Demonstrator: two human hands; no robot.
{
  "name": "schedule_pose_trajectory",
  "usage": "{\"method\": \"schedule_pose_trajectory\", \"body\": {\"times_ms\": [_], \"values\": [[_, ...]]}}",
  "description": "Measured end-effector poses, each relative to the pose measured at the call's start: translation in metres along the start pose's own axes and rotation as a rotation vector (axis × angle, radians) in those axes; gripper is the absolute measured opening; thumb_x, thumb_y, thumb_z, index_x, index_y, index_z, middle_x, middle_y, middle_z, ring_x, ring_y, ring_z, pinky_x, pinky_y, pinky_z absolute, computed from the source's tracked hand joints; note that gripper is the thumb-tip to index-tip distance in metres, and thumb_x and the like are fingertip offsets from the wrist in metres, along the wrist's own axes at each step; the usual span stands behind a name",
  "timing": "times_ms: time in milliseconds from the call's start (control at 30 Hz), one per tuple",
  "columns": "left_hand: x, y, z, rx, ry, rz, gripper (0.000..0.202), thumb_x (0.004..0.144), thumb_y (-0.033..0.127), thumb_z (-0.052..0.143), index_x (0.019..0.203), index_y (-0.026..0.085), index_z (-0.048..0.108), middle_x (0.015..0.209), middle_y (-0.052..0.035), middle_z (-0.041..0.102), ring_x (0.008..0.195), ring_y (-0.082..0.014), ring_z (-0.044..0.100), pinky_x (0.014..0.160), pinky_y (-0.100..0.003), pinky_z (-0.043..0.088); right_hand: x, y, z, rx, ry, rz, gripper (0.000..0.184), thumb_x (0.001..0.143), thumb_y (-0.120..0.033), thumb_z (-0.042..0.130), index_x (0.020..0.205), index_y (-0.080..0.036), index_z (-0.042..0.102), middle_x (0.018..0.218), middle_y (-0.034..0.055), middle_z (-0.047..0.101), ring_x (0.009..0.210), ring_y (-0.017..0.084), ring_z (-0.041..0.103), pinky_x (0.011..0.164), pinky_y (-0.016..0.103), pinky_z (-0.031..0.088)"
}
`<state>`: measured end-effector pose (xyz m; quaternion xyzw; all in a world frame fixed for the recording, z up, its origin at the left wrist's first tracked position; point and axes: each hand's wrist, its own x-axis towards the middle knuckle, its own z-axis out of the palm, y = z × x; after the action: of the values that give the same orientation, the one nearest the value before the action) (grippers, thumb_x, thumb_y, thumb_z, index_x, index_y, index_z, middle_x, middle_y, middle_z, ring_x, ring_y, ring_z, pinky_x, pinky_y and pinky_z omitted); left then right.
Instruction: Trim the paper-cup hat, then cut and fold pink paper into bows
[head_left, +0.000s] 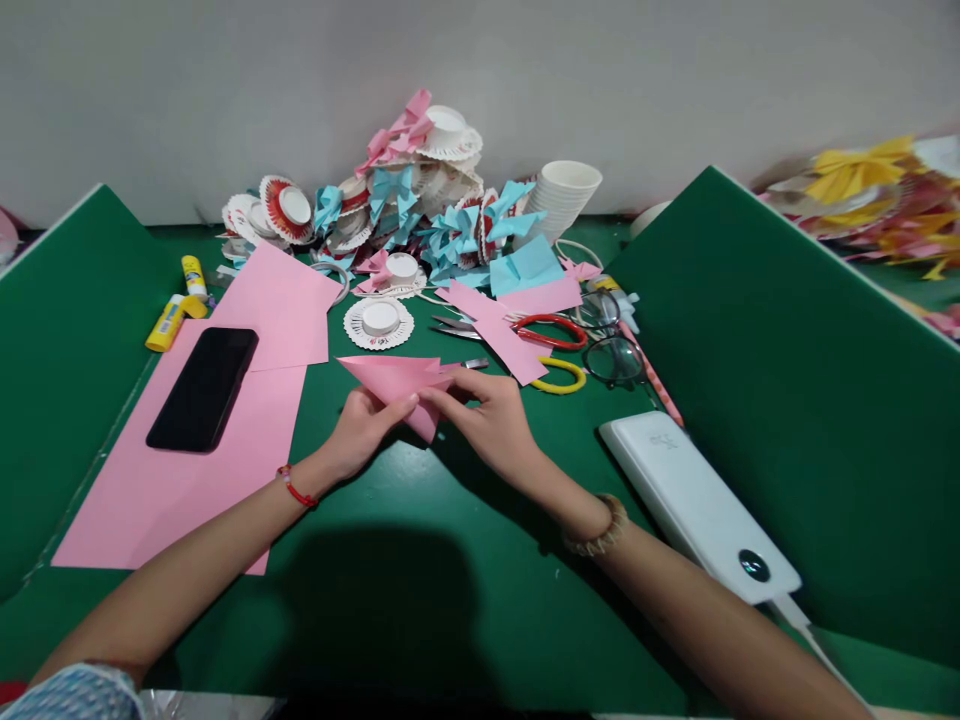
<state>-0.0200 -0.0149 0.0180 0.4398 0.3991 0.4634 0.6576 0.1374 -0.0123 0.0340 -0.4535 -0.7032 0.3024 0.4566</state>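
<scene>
My left hand [365,427] and my right hand [487,415] both pinch a folded pink paper piece [397,378] just above the green table [420,560]. The fingers of each hand are closed on its near edge, thumbs meeting at the middle. The paper is creased into a pointed, triangular shape with its tip toward the left. A red string bracelet sits on my left wrist and a beaded one on my right.
Pink paper sheets [225,430] lie at left under a black phone [204,388]. Glue sticks [174,318], scissors [551,332], glasses [611,345], a white power bank [697,505], stacked paper cups [564,195] and a heap of paper-cup crafts [405,205] sit around. Green dividers [787,380] stand on both sides.
</scene>
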Motion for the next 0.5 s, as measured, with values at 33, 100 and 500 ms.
{"method": "schedule_pose_trajectory", "body": {"times_ms": [33,100,500], "values": [[-0.001,0.004,0.002,0.040,0.016,0.016,0.034,0.071,0.037,0.072,0.094,0.013,0.070,0.096,-0.0075,0.072,0.090,-0.0202,0.066,0.083,-0.029,0.050,0.002,-0.003,-0.002,-0.007,0.008,0.004,0.030,0.080,-0.028,0.060,0.054,-0.016,0.051,0.049,-0.0039,0.049,0.048,0.007,0.039,0.047,0.021,0.031],[-0.003,0.015,0.005,0.135,0.047,0.076,0.030,0.071,0.036,0.072,0.090,0.014,0.071,0.090,-0.0064,0.072,0.086,-0.0202,0.066,0.079,-0.029,0.052,0.006,-0.011,-0.008,-0.021,0.027,0.018,0.030,0.077,-0.029,0.064,0.054,-0.016,0.051,0.048,-0.0045,0.048,0.047,0.006,0.039,0.046,0.021,0.031],[-0.022,0.094,0.039,0.096,0.025,0.134,0.032,0.072,0.030,0.072,0.100,0.015,0.068,0.094,-0.0055,0.070,0.101,-0.0272,0.063,0.086,-0.034,0.052,0.025,-0.069,-0.053,0.189,0.090,-0.076,0.006,0.076,-0.028,0.067,0.076,-0.021,0.068,0.072,-0.0022,0.065,0.061,0.009,0.058,0.050,0.022,0.046]]}}
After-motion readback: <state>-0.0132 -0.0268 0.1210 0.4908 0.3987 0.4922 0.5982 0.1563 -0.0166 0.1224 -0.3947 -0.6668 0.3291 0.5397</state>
